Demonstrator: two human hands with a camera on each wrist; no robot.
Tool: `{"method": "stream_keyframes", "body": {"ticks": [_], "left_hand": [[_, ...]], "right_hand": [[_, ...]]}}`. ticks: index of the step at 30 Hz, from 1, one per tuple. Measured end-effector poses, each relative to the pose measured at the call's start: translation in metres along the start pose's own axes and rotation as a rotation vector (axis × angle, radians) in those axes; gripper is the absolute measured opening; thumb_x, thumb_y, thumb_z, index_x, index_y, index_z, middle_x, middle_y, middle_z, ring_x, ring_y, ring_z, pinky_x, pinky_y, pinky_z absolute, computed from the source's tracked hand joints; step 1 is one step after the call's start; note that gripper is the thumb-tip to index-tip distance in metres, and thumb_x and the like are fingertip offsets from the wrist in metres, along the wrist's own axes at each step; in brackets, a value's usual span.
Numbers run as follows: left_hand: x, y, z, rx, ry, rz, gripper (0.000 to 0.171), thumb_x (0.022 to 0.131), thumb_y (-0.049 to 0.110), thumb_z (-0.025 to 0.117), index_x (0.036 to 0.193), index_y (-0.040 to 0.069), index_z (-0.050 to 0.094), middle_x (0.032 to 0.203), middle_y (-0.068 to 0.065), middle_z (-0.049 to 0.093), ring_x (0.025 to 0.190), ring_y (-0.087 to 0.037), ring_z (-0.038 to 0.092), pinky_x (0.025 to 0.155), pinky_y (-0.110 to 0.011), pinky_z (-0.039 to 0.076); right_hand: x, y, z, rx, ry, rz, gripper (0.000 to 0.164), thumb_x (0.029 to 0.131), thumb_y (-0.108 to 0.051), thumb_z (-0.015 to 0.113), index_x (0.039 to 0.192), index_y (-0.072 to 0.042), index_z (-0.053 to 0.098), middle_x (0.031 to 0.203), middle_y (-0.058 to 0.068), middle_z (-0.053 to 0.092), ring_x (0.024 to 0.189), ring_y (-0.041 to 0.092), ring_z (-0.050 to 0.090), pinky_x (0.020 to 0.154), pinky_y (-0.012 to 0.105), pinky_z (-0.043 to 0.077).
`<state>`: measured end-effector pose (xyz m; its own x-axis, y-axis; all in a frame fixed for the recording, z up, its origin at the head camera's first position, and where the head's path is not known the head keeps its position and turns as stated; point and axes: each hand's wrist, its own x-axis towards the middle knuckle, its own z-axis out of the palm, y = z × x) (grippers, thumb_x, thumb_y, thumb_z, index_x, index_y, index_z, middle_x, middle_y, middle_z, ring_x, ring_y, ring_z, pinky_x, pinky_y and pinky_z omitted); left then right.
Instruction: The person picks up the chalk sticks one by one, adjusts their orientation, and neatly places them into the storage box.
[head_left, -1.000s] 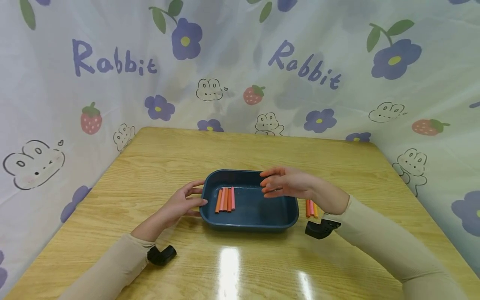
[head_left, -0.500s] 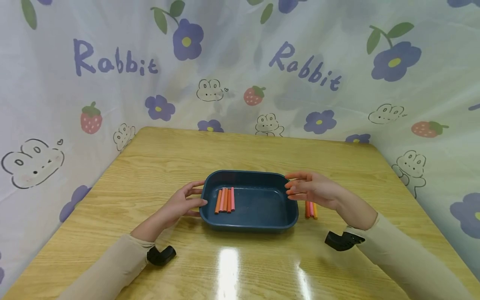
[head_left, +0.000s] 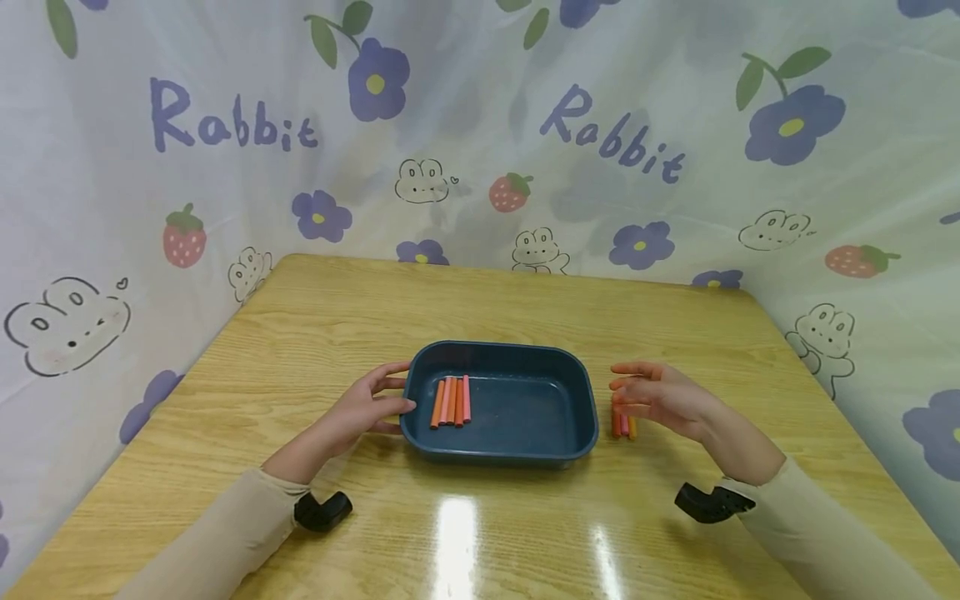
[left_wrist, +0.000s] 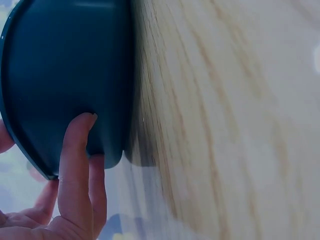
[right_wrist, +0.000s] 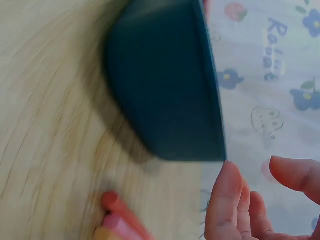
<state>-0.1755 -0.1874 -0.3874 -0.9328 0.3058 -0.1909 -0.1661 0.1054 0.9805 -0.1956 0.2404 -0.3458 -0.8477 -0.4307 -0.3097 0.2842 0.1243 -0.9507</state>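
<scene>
A dark blue rectangular box (head_left: pixel 517 417) stands on the table, with several slim orange and pink crayon-like sticks (head_left: pixel 450 402) lying side by side at its left end. My left hand (head_left: pixel 366 407) grips that end: the thumb lies over the rim, and other fingers (left_wrist: pixel 76 170) rest on the outer wall. Right of the box, my right hand (head_left: pixel 667 398) hovers with fingers apart and nothing between them. Below it lie more sticks, red-orange (right_wrist: pixel 125 212), pink (right_wrist: pixel 120 227) and yellow (right_wrist: pixel 106 234), their far ends hidden by the hand in the head view.
The wooden table (head_left: pixel 420 300) reaches back to a white curtain (head_left: pixel 465 100) printed with rabbits, flowers and strawberries, which also hangs along both sides. A black camera mount (head_left: pixel 322 510) sits at the left wrist, another mount (head_left: pixel 712 502) at the right wrist.
My right hand has moved right and lower, from above the box to over the sticks beside it. The left hand and the box have stayed in place.
</scene>
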Motion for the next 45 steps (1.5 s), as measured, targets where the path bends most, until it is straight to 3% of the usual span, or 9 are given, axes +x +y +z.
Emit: {"method": "stream_keyframes", "body": {"ticks": [11,19,27,32,37,45], "left_hand": [[0.002,-0.004,-0.001,0.006,0.011,-0.002,0.067,0.086,0.006,0.062,0.144,0.006,0.029,0.134,-0.028,0.036,0.095,-0.031,0.061,0.073,-0.045,0.054],[0.002,-0.005,-0.001,0.012,0.009,0.004,0.067,0.086,0.006,0.062,0.144,0.006,0.028,0.134,-0.028,0.036,0.094,-0.03,0.062,0.072,-0.046,0.054],[0.002,-0.004,-0.001,0.01,0.005,0.007,0.067,0.086,0.006,0.062,0.144,0.006,0.028,0.134,-0.028,0.036,0.095,-0.031,0.061,0.073,-0.046,0.054],[0.002,-0.005,-0.001,0.012,0.005,0.003,0.067,0.086,0.006,0.062,0.144,0.006,0.028,0.134,-0.028,0.037,0.094,-0.03,0.062,0.072,-0.046,0.054],[0.003,-0.004,-0.001,0.013,0.003,0.005,0.067,0.086,0.007,0.062,0.144,0.006,0.028,0.134,-0.028,0.036,0.095,-0.031,0.062,0.072,-0.046,0.054],[0.001,-0.004,-0.001,0.012,0.007,0.009,0.068,0.086,0.007,0.063,0.144,0.006,0.028,0.135,-0.029,0.036,0.095,-0.033,0.061,0.072,-0.046,0.054]], "right_hand": [[-0.001,0.019,-0.021,-0.017,0.06,0.015,0.066,0.094,-0.007,0.051,0.142,0.012,0.011,0.137,0.031,0.025,0.1,0.016,0.056,0.093,0.035,0.046],[-0.001,0.031,-0.029,-0.079,0.121,0.019,0.064,0.094,-0.009,0.051,0.141,0.014,0.014,0.135,0.031,0.03,0.102,0.019,0.054,0.092,0.038,0.046],[0.009,0.049,-0.026,-0.172,0.213,0.049,0.062,0.089,0.0,0.056,0.138,0.017,0.021,0.124,0.03,0.04,0.087,0.013,0.057,0.079,0.032,0.052],[0.012,0.053,-0.022,-0.315,0.253,0.066,0.068,0.082,0.001,0.067,0.137,0.013,0.029,0.119,0.027,0.042,0.093,0.022,0.052,0.074,0.03,0.053],[0.013,0.051,-0.021,-0.422,0.243,0.065,0.062,0.078,0.002,0.069,0.132,0.011,0.039,0.117,0.025,0.045,0.094,0.027,0.05,0.07,0.029,0.051],[0.015,0.049,-0.022,-0.384,0.238,0.076,0.06,0.075,0.009,0.065,0.127,0.012,0.035,0.11,0.023,0.046,0.085,0.022,0.054,0.068,0.031,0.053]]}}
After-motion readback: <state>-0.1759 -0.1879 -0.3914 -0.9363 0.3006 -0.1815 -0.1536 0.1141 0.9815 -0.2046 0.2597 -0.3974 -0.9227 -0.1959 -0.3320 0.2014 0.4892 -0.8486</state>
